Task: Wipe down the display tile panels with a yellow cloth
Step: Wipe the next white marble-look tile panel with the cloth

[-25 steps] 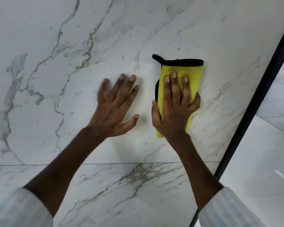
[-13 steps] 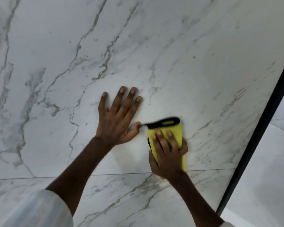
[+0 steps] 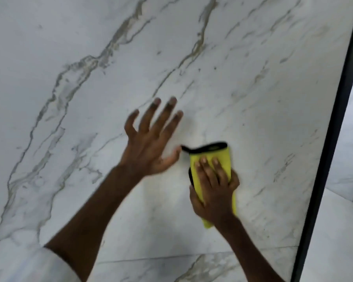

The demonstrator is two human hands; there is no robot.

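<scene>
A large white marble-look tile panel [image 3: 243,68] with grey and brown veins fills the view. My right hand [image 3: 214,190] presses a folded yellow cloth [image 3: 216,154] with a black hem flat against the panel, fingers on top of it. My left hand [image 3: 151,139] rests flat on the panel just left of the cloth, fingers spread and pointing up, holding nothing. Its thumb tip is close to the cloth's black corner. The picture is blurred by motion.
A thin horizontal joint [image 3: 151,258] separates this panel from a lower tile [image 3: 202,269]. A black frame strip [image 3: 332,139] runs down the panel's right edge. Beyond it lies pale glossy tile surface [image 3: 338,231].
My right hand dragged the cloth down the panel from one second ago, then shifted it slightly to the right. The left hand stayed flat on the tile beside it.
</scene>
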